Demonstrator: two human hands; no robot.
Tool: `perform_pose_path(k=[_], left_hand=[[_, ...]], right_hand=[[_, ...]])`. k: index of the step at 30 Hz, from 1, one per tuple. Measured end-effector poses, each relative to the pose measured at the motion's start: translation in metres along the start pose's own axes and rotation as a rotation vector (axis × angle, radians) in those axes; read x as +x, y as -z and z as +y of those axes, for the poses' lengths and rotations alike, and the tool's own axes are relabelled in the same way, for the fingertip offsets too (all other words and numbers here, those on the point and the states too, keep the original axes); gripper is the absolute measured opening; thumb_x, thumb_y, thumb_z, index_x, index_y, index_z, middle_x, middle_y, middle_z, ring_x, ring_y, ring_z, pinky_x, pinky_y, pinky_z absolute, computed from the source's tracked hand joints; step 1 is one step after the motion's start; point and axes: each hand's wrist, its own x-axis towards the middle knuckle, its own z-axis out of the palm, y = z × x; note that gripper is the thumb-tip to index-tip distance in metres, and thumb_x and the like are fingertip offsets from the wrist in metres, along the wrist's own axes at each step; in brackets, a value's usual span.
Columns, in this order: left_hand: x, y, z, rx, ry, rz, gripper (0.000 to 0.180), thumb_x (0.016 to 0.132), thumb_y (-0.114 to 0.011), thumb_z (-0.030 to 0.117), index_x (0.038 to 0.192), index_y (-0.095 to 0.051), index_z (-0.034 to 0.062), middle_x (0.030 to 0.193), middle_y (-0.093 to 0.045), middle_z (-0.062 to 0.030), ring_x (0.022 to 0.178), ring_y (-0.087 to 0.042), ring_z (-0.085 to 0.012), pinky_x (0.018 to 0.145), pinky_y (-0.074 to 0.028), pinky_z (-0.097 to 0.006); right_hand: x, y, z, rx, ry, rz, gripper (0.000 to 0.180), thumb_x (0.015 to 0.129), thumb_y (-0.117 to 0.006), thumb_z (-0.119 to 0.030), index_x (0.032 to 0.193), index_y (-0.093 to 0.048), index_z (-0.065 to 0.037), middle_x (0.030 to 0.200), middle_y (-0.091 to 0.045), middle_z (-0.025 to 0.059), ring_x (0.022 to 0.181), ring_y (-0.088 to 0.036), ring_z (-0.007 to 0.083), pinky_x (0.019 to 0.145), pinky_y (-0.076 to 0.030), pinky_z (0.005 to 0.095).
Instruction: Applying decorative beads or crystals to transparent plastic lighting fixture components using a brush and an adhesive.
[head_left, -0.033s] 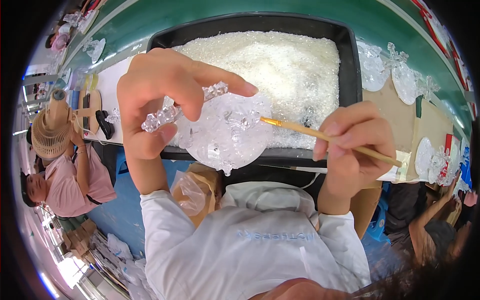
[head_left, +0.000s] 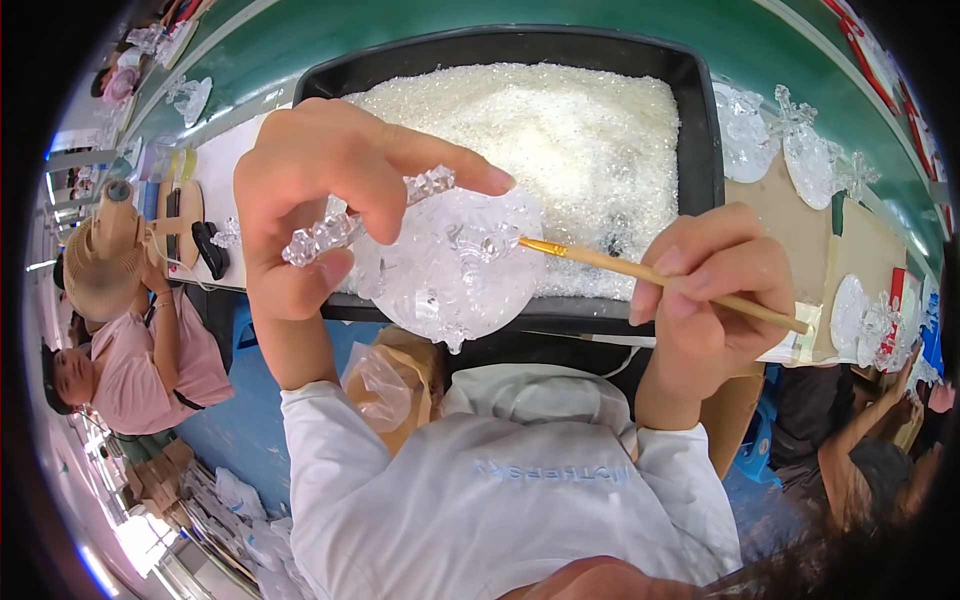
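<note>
My left hand (head_left: 325, 190) grips a clear ornament by its knobbly crystal-like stem (head_left: 322, 240), thumb below and fingers curled over it. The ornament's round, frosted-clear disc (head_left: 450, 290) faces me, with small clear decorations standing on its surface. One fingertip of that hand rests by the disc's upper edge. In my right hand (head_left: 715, 290) a thin wooden paintbrush (head_left: 620, 263) is pinched between thumb and fingers. Its bristle tip points left and meets or nearly meets a small decoration right of the disc's middle; exact contact I cannot tell.
Under my hands lies a black tray (head_left: 712, 140) heaped with white glittering flakes (head_left: 590, 110). More clear ornaments (head_left: 810, 165) stand on the green table at right. A person holds a beige fan (head_left: 103, 245) at far left. A brown paper bag (head_left: 415, 365) sits below the tray.
The brush has shifted very slightly left. Otherwise my hands and the ornament stay almost in place.
</note>
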Motion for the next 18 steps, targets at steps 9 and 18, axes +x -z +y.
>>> perform_pose_path(k=[9,18], left_hand=[[0.012,-0.010,0.012,0.077,-0.038,0.005,0.018,0.073,-0.059,0.022,0.088,-0.057,0.0102,0.104,-0.066,-0.0382,0.039,-0.039,-0.0096,0.037,-0.035,-0.025],[0.014,-0.023,0.019,0.148,-0.099,0.026,0.035,0.098,-0.058,0.043,0.084,-0.058,0.0113,0.100,-0.069,-0.0332,0.033,-0.036,-0.0032,0.033,-0.030,-0.018]], right_hand=[[-0.005,0.007,0.000,-0.015,0.068,0.056,0.003,0.081,-0.061,0.001,0.084,-0.059,0.000,0.090,-0.060,0.0160,0.057,-0.060,0.0131,0.052,-0.054,0.0235],[-0.003,0.005,-0.004,-0.244,-0.065,-0.149,0.016,0.070,-0.065,0.004,0.084,-0.065,-0.003,0.087,-0.063,0.0148,0.061,-0.063,0.0160,0.053,-0.052,0.0252]])
